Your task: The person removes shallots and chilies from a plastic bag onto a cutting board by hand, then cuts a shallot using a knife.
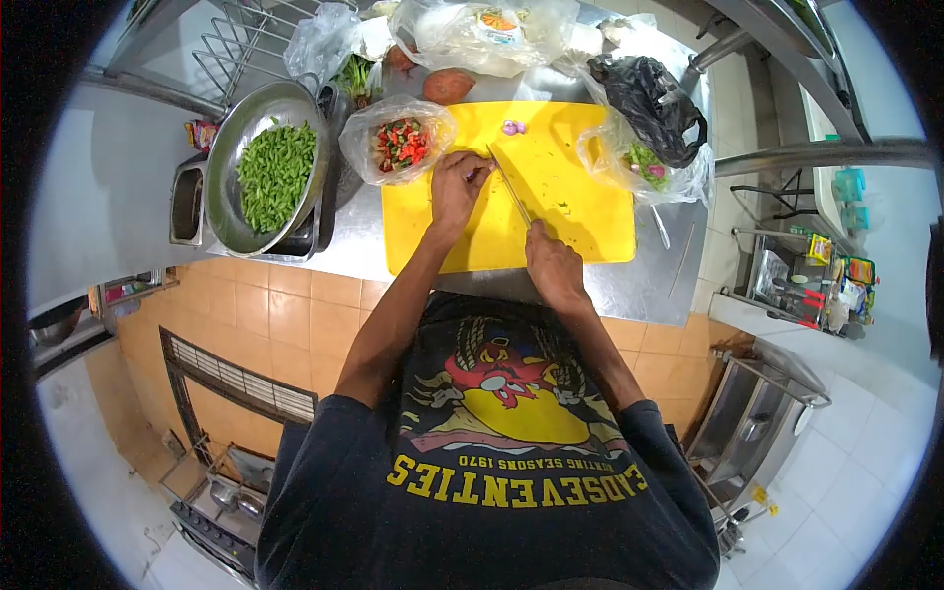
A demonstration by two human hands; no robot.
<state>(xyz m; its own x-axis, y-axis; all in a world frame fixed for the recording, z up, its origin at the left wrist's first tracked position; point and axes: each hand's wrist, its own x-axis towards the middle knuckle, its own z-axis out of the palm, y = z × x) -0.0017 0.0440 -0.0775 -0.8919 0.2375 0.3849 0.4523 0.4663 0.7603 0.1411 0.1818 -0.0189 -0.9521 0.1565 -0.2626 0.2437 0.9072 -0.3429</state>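
My right hand (554,264) is wrapped round the handle of a kitchen knife (510,189), its blade slanting up and left over a yellow cutting board (590,221). Close to the blade's tip, my left hand (458,193) has its fingers pinched together on the board; whatever is in them is too small or hidden to name. Small purple pieces that look like shallots (513,128) lie near the board's far edge. Left of the board, beside my left hand, sits a clear plastic bag (356,147) holding chopped red chillies (401,144).
A large metal pan (217,187) of chopped green vegetable (276,175) stands at the left. Behind the board lie a brown tuber (447,87) and plastic bags (492,44). A black bag (651,108) rests at the right, above a bag with green and purple scraps (646,165).
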